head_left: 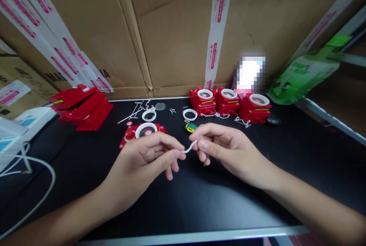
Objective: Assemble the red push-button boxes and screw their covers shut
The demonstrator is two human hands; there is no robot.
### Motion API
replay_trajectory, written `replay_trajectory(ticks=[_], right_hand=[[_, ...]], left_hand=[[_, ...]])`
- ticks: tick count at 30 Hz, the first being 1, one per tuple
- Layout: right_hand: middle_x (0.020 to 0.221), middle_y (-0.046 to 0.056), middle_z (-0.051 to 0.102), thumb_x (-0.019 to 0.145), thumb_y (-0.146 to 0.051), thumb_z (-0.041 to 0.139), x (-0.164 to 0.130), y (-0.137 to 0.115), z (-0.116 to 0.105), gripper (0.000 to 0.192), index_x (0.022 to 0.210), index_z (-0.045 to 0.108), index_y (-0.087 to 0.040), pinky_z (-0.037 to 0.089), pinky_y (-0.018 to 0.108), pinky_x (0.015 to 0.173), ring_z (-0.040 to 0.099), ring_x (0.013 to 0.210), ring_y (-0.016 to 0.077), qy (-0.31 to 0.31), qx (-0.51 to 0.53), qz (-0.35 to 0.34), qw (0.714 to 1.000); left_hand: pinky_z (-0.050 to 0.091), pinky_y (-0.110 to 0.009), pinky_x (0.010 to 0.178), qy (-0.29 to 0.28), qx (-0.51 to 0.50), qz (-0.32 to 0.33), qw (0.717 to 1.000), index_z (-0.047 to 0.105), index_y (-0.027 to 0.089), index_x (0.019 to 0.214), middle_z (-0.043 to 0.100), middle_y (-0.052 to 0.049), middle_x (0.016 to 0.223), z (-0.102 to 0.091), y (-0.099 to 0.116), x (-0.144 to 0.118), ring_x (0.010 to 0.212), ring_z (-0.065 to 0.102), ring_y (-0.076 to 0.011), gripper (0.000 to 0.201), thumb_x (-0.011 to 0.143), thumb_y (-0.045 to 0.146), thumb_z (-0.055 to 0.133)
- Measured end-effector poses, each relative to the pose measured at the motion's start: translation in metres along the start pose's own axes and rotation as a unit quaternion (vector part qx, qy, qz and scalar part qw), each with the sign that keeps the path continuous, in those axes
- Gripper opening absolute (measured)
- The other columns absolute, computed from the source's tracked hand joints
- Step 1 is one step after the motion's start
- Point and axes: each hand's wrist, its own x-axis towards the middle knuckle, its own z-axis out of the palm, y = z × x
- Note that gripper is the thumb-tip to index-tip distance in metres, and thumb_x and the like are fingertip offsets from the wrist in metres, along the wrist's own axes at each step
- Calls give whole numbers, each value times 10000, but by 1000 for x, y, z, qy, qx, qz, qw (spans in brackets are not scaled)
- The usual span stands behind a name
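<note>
My left hand (144,160) and my right hand (225,147) meet over the black table (200,196). Between their fingertips they pinch a short white twisted string (190,147), one end in each hand. Just behind my left hand lies a red box part with a white ring and round window (143,131). A small green and yellow tool (190,127) lies behind my right fingers.
Three red boxes with white rings (228,103) stand in a row at the back. Loose white rings (149,115), screws and a clear disc lie mid-table. Red lids (81,107) are stacked at left. Cardboard walls the back; a white cable (42,185) curves at left.
</note>
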Motion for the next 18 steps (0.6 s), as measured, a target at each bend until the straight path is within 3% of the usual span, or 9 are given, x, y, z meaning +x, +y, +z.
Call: replay_trajectory(ticks=[4, 8, 13, 18], right_hand=[[942, 14, 694, 1079, -372, 761, 1, 0, -3, 174, 1116, 823, -213, 566, 229, 726, 647, 786, 114, 18, -144, 6, 989], [936, 24, 655, 1142, -408, 629, 3, 1, -13, 283, 1144, 833, -212, 495, 255, 679, 566, 739, 126, 10, -280, 3, 960], [807, 9, 659, 1105, -500, 672, 6, -2, -20, 338, 1047, 821, -202, 474, 255, 625, 574, 676, 129, 39, -261, 12, 965], [662, 14, 699, 930, -573, 877, 14, -3, -24, 435, 758, 781, -186, 421, 261, 500, 552, 497, 103, 133, -237, 6, 962]], left_hand=[[658, -223, 478, 75, 42, 63, 994, 831, 252, 894, 819, 7, 731, -8, 2, 4, 517, 749, -147, 203, 960, 86, 733], [627, -203, 474, 202, 100, 119, 967, 774, 240, 895, 803, 15, 708, -35, 5, 19, 513, 737, -134, 148, 978, 120, 750], [620, -183, 535, 278, 122, 188, 934, 753, 181, 953, 786, -4, 794, -69, 4, 36, 601, 733, -108, 85, 987, 188, 831], [606, -202, 502, 287, 100, 176, 936, 748, 167, 926, 773, -7, 760, -74, -4, 45, 569, 712, -107, 170, 996, 259, 872]])
